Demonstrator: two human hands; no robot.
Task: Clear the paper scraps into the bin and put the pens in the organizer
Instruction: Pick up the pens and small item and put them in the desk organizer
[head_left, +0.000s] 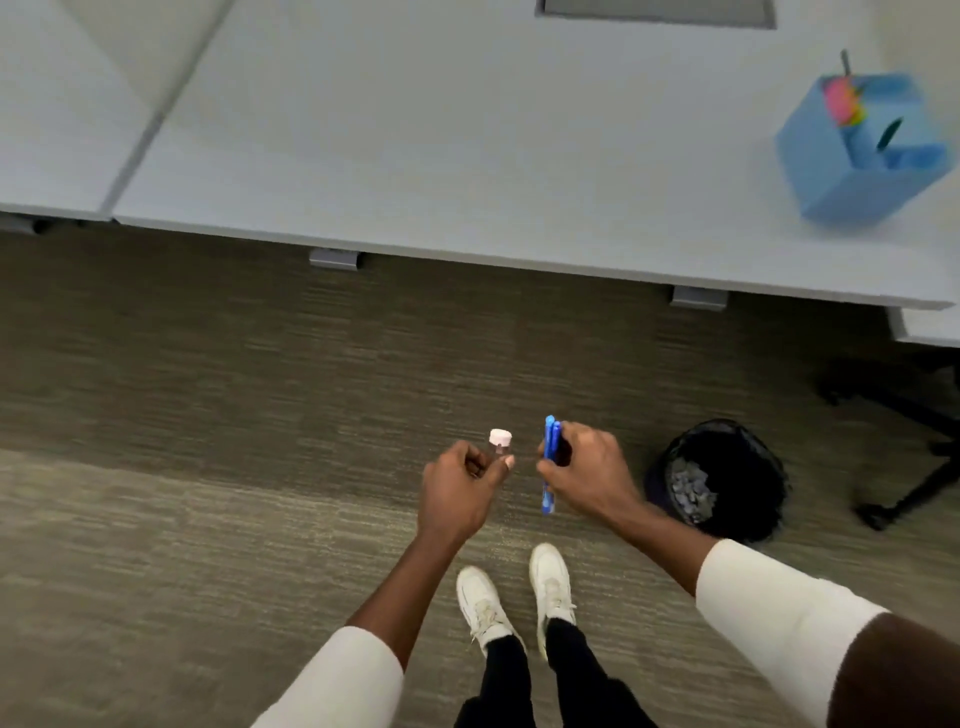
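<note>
Hands out over carpet (208, 395), person standing back from desk (467, 130). Right hand (587, 475) closed around blue pens (549, 465), held upright. Left hand (460, 488) pinches a small pink-capped object (500, 441), blurred, can't tell what it is. Black bin (719, 480) on floor just right of the right hand, paper scraps (691, 491) inside. Blue organizer (865, 148) on desk, far right, well apart from hands.

organizer (852, 171) on desk (467, 130), far right | bin (727, 467) on floor (208, 415), below
</note>
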